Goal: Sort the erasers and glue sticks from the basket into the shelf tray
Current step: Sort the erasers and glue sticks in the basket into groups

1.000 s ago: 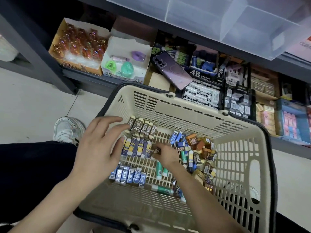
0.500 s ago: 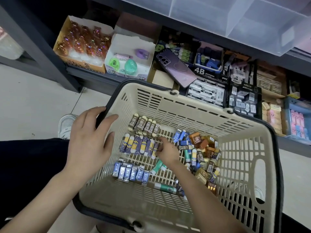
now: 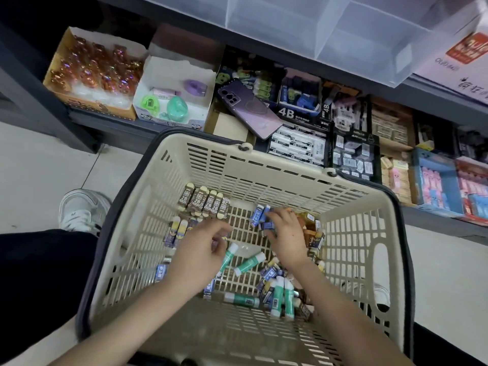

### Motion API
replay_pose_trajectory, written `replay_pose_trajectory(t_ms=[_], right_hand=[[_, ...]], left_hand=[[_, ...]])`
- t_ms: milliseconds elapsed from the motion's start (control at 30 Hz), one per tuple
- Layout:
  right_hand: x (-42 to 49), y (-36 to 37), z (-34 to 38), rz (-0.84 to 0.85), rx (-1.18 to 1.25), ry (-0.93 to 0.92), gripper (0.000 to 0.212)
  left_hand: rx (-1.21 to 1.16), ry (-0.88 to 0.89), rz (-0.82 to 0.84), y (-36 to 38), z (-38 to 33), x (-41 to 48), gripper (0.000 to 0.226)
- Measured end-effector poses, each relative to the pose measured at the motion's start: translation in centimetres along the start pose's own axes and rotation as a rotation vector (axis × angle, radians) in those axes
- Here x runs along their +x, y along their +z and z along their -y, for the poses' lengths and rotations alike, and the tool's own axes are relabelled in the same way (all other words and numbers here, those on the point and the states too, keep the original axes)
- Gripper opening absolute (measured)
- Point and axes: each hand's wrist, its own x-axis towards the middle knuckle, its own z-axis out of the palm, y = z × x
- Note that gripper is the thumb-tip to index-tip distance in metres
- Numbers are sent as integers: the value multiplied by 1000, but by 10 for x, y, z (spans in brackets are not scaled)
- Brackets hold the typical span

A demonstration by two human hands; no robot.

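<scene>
Our right hand [image 3: 286, 236] curls its fingers round blue erasers [image 3: 260, 216] right of centre in the beige basket [image 3: 264, 175]; our left hand [image 3: 198, 254] bends over yellow-and-purple erasers [image 3: 175, 229], and we cannot tell its grasp; green glue sticks [image 3: 229, 256] lie between the hands; clear shelf tray [image 3: 343, 35] upper right.

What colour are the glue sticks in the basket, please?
Glue sticks: teal-green, white caps; head view.

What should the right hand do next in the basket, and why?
Probably lift the blue erasers clear of the loose pile: the right hand curls round them, and the brown 2B erasers lie in a neat row, so grouping seems underway.
</scene>
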Motion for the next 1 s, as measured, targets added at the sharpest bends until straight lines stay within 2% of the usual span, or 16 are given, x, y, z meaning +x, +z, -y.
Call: replay_pose_trajectory(t_ms=[100,200,300,400,500,567,633,767,900,967,1000], right_hand=[[20,6,1,136,-236,-199,55],[33,7,3,279,-418,-207,51],[27,11,4,298,-529,-215,45],[22,17,4,257,-594,-186,44],[30,22,6,371,-657,-204,50],[37,23,8,393,-701,-202,46],[42,23,10,413,-713,-206,40],[40,25,10,430,-719,-211,40],[34,24,6,300,-589,-275,39],[29,15,7,227,-377,-237,37],[24,7,10,153,-221,-194,38]], left_hand=[[-101,-119,2,15,-3,11,25],[-174,-159,-9,15,-2,14,26],[-203,-176,-5,11,5,12,33],[-120,-162,-35,5,14,10,28],[-13,-125,-108,-2,22,10,26],[62,-122,-151,-4,27,10,26],[201,-131,-141,-2,34,14,29],[516,-174,110,11,46,31,48],[524,-216,205,21,52,41,49],[486,-209,161,22,53,41,44],[385,-215,117,22,51,41,40]])
